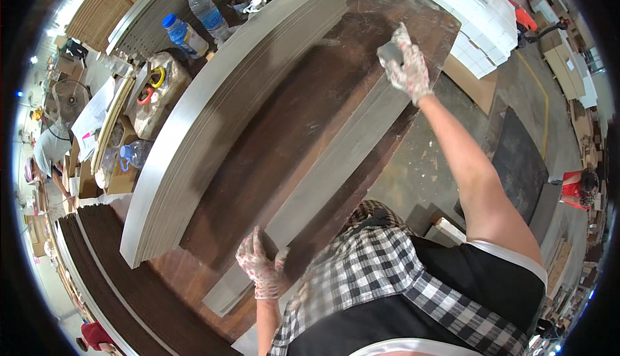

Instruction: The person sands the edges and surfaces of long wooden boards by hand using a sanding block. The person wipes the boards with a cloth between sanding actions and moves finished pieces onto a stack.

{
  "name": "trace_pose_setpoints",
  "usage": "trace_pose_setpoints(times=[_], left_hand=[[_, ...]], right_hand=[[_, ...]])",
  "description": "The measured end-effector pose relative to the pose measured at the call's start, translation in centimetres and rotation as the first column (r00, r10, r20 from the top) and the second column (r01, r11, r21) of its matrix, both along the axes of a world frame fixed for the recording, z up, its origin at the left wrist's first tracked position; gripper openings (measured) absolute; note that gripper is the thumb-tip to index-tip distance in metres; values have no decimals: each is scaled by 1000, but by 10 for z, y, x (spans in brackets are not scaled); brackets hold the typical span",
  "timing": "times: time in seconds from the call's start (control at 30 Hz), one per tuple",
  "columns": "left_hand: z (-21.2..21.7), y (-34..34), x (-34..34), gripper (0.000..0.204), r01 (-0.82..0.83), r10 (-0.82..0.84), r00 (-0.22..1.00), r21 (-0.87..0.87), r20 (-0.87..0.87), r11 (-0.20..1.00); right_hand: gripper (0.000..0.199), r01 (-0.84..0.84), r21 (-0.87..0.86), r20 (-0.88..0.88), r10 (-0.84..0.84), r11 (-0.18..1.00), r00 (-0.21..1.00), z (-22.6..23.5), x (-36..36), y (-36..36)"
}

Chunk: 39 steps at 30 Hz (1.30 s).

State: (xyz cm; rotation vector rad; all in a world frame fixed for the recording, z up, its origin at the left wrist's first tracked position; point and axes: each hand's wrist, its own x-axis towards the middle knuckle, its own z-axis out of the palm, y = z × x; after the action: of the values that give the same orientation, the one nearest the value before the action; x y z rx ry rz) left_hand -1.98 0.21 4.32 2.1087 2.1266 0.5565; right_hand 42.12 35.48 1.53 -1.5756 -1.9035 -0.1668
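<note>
A long, narrow grey board (342, 146) lies slantwise along the near side of a brown worktable. My left hand (259, 267), in a pale patterned glove, rests across the board toward its near-left end, with index finger and thumb spread apart. Over the board's far-right end, my gloved right hand (408, 69) holds a small dark grey block (389, 52) under its fingers. The block's underside is hidden. Past the board, a tall stack of curved-looking grey boards (213, 101) runs alongside it.
Two water bottles (206, 12) stand behind the stack, near a plastic-wrapped bundle with tape rolls (147, 94). Dark boards (116, 278) are piled at lower left. White panels (475, 23) stand beyond the table's right edge. A person (51, 149) is at far left.
</note>
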Motion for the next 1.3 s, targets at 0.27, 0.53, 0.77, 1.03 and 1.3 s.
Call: trace_pose_setpoints(times=[0.27, 0.53, 0.77, 1.03, 1.3], left_hand=[[-22, -9, -32, 92, 11, -18, 993, -56, -113, 998], [47, -77, 1, 85, -204, 194, 937, -4, -292, 979], [87, -109, 34, 92, -521, 581, 802, 317, -137, 793], [133, -126, -12, 74, -722, 887, 429, 526, -168, 449], [87, -87, -144, 73, -905, 875, -51, 393, -482, 163]], right_hand=[[63, 137, 107, -85, -129, 985, 988, 13, -21, 63], [53, -336, 192, -971, 229, 922, 73, 90, -59, 10], [44, -193, 594, -392, 491, 781, 778, 140, -88, -27], [73, -604, 497, -625, 740, 623, 250, 102, -158, -46], [53, -685, 355, -707, 662, 637, 250, 58, -183, -72]])
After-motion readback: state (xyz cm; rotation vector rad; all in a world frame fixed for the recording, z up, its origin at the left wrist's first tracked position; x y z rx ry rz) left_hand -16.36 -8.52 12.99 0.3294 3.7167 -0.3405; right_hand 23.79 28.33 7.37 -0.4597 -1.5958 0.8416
